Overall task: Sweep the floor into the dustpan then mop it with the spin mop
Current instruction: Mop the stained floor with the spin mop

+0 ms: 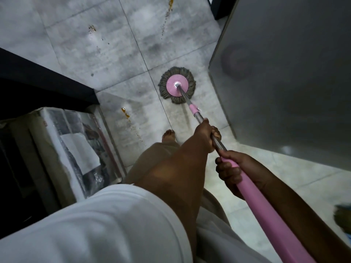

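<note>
Grey mottled tiles (106,44) cover the floor, marked with brown spots and drips: 1 trail near the top edge (167,18), 1 patch at upper left (92,28), and 1 streak by the lower left tile (126,114). To the right stands a large grey appliance with a smooth, faintly reflective side (284,73). To the left a dark cabinet edge (47,78) runs above a box wrapped in clear plastic (76,149); its contents are too blurred to tell.

On the floor between these sits the spin mop (177,85), its round pink disc ringed by grey strands, just beside the appliance's corner. Its metal shaft rises toward the camera and widens into a pink grip section (266,209).

A person in a white sleeve (95,224) and beige trousers (161,158) holds the mop with both hands. The left hand (208,135) reaches forward on an extended arm, fingers wrapped tight round the bare metal shaft. The right hand (230,171) sits just behind it, fingers curled round the top of the pink section, clenched on it. 1 bare foot (168,135) shows on the tile beyond the trouser leg.
</note>
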{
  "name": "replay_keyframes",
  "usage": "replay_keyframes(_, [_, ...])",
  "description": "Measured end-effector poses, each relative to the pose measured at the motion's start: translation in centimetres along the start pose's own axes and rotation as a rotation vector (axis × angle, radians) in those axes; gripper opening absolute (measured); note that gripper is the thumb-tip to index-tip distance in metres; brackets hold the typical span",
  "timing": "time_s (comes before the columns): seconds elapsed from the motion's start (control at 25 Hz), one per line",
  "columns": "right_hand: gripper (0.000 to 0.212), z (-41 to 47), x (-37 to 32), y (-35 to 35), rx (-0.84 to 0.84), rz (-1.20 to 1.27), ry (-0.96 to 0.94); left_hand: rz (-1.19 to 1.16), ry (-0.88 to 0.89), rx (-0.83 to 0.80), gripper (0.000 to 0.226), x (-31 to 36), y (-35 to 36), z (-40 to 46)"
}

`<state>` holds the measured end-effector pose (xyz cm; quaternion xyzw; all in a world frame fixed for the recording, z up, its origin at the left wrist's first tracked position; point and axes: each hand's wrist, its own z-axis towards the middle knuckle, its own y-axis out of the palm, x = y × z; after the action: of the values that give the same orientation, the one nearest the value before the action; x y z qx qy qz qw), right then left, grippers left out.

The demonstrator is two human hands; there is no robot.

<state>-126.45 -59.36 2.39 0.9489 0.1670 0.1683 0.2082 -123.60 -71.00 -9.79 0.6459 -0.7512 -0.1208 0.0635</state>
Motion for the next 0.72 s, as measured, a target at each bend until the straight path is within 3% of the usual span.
replay_keyframes(0.16, [0.021, 0.6, -2.4, 2.3, 0.030, -0.038, 0.010, -0.030, 0.029, -0.023, 0.047, 2.9, 0.7, 0.2])
replay_keyframes(0.28, [0.021, 2.3, -6.3, 6.5, 0.061, -0.067, 0.005, -0.075, 0.031, -0.035, 0.047, 8.7, 1.2, 0.9])
replay_keyframes(0.72, [0.023, 14.5, -29.3, 31.0, -0.068, -0.139, -0.028, -0.089, 0.187, -0.026, 0.045, 45.1, 4.8, 3.9])
